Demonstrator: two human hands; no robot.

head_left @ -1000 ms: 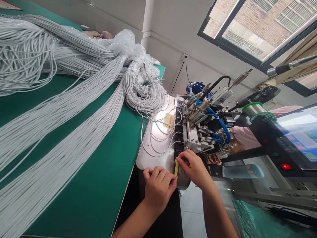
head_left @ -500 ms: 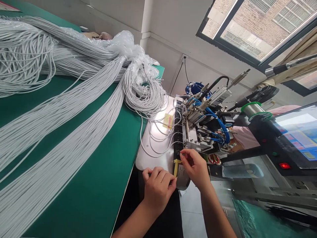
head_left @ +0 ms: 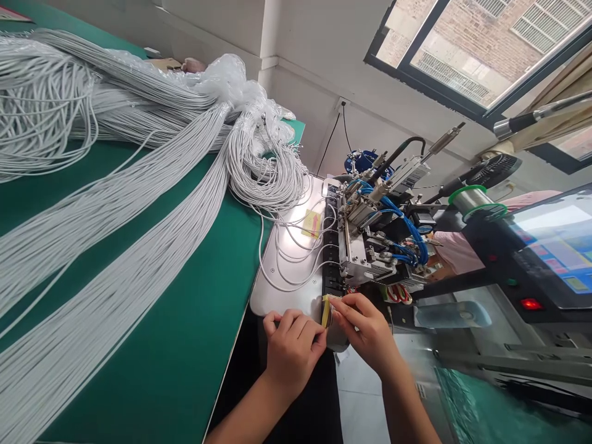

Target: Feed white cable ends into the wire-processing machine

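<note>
Both of my hands are at the near end of a small metal machine (head_left: 370, 246) with blue tubes. My left hand (head_left: 292, 350) is curled into a loose fist and rests against the near edge of the machine's white plate (head_left: 277, 290). My right hand (head_left: 365, 330) is closed in a pinch on something small that I cannot make out, right beside a yellow tab (head_left: 326, 308) at the end of the black fixture strip (head_left: 330, 271). Thin white cables (head_left: 296, 246) loop from the strip across the plate.
Large bundles of white cables (head_left: 115, 197) lie across the green table (head_left: 185, 345) to the left, some in clear plastic. A touch screen (head_left: 555, 240) and a red lit button (head_left: 530, 304) stand at the right. A wire spool (head_left: 472, 200) sits behind the machine.
My right hand reached up to the black fixture strip, then drew back to the yellow tab. My left hand stayed where it was. The view shifted slightly.
</note>
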